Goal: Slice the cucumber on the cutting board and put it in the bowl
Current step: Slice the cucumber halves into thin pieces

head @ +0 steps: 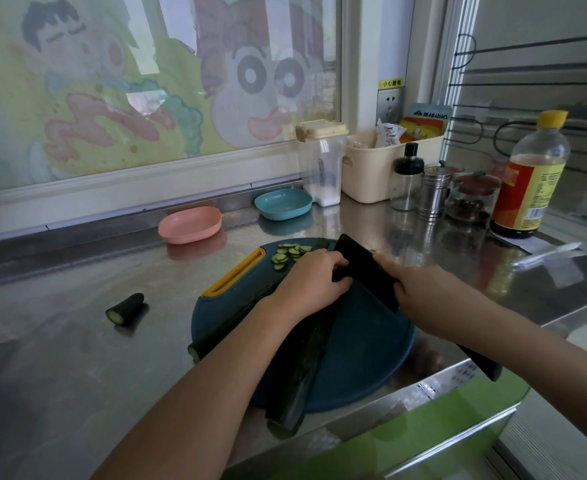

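A round dark blue cutting board (365, 344) with a yellow handle slot lies at the counter's front edge. Two long dark cucumbers lie on it: one (229, 323) runs toward the left, the other (302, 375) reaches past the front edge. My left hand (313, 282) grips them with curled fingers near their far ends. My right hand (423, 296) holds a black knife (365, 268), whose blade stands right against my left fingers. Several thin cucumber slices (290, 252) lie on the board's far side. A pink bowl (190, 225) and a blue bowl (282, 203) sit behind it.
A cut cucumber end (125, 308) lies on the steel counter (60, 358) to the left. At the back right stand a clear container (321, 168), a cream basket (368, 171), shakers and jars (434, 192) and a sauce bottle (527, 181).
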A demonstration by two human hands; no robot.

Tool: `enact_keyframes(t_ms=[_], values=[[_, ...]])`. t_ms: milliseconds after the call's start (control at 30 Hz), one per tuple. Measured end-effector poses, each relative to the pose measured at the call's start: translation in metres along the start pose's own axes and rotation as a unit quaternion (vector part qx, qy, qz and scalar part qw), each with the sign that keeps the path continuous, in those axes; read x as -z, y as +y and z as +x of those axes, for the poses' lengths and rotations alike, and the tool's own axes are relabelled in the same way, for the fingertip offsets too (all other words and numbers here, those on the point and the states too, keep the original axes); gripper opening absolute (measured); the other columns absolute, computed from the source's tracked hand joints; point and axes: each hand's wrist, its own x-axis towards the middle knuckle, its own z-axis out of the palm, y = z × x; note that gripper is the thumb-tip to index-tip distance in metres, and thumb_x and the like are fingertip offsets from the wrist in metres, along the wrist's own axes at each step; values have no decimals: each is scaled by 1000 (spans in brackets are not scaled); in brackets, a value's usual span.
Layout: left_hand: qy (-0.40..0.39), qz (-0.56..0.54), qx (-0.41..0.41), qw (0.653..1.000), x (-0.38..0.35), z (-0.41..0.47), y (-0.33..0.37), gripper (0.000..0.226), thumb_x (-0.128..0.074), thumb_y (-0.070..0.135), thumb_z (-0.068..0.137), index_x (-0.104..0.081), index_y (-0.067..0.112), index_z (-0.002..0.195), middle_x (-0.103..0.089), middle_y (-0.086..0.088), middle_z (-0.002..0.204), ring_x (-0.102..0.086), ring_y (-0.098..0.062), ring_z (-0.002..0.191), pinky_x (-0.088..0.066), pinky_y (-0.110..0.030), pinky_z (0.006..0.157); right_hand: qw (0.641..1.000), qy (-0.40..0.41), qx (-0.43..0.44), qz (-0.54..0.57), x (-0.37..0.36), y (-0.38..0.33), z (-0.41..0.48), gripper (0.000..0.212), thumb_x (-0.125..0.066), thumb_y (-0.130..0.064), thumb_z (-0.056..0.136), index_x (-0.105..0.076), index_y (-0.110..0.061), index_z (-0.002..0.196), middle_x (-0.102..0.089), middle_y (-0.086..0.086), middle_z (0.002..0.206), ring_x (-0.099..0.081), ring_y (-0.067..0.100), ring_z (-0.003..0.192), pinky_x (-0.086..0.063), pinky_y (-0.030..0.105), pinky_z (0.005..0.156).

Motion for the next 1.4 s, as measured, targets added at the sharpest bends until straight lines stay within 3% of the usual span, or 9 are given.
enact_keyframes(t_ms=[167, 500, 633, 767, 933, 1067, 1167, 1333, 1400], values=[[0, -22, 5, 1000, 1, -5, 1, 39, -67, 29, 85, -61, 18, 122, -62, 0, 110, -50, -4, 83, -39, -17, 74, 1000, -3, 2, 26, 5, 1, 2, 59, -31, -14, 98, -13, -38, 149, -47, 4, 84, -50, 17, 67, -42, 27, 64], [15, -23, 1, 1000, 2, -8, 5, 37, -67, 29, 86, -63, 15, 120, -65, 0, 110, -49, 0, 83, -38, -13, 73, 999, -8, 9, 40, 28, 4, -14, 54, -28, -18, 100, -15, -40, 148, -59, 11, 117, -45, 6, 51, -51, 24, 63], [22, -27, 6, 999, 2, -9, 5, 36, -68, 29, 85, -64, 14, 117, -66, -1, 108, -54, -3, 86, -44, -17, 77, 999, -17, 2, 36, 27, 4, -13, 54, -27, -18, 100, -14, -39, 148, -59, 11, 114, -45, 7, 52, -52, 26, 64], [14, -35, 7, 999, 2, -8, 3, 35, -69, 28, 85, -64, 16, 117, -65, -1, 107, -55, -5, 87, -49, -23, 81, 999, -20, 2, 35, 24, 3, -12, 54, -26, -19, 100, -14, -41, 148, -53, 7, 95, -50, 11, 55, -55, 29, 64], [3, -35, 8, 999, 2, -6, 2, 35, -68, 29, 84, -63, 17, 116, -63, 1, 106, -52, -5, 84, -44, -20, 76, 999, -22, 13, 27, 22, 2, -10, 54, -26, -18, 100, -13, -40, 148, -49, 4, 91, -52, 13, 62, -54, 30, 69], [0, -37, 13, 999, 2, -5, 1, 34, -69, 30, 84, -63, 17, 115, -63, 2, 105, -54, -5, 85, -45, -19, 76, 999, -27, 17, 27, 25, 2, -9, 55, -27, -16, 100, -14, -38, 149, -57, 10, 115, -45, 8, 53, -51, 26, 61], [3, -38, 11, 999, 2, -5, 1, 35, -69, 29, 84, -64, 16, 116, -64, 1, 106, -55, -5, 86, -45, -18, 75, 998, -37, 16, 38, 25, 3, -6, 56, -28, -17, 99, -14, -40, 148, -57, 10, 111, -49, 10, 51, -50, 23, 49], [-1, -31, 10, 999, 1, -3, 0, 36, -69, 30, 84, -63, 16, 117, -64, 1, 106, -54, -4, 83, -41, -14, 70, 999, -48, 18, 4, 19, -5, -3, 58, -29, -14, 99, -9, -35, 150, -59, 13, 109, -51, 16, 63, -51, 29, 68], [-4, -31, 8, 999, 2, -3, -1, 37, -69, 30, 84, -63, 17, 118, -62, 4, 102, -53, -4, 82, -38, -11, 66, 999, -38, 21, -19, 12, -7, -3, 60, -30, -13, 98, -6, -32, 151, -60, 12, 95, -54, 20, 66, -52, 33, 69]])
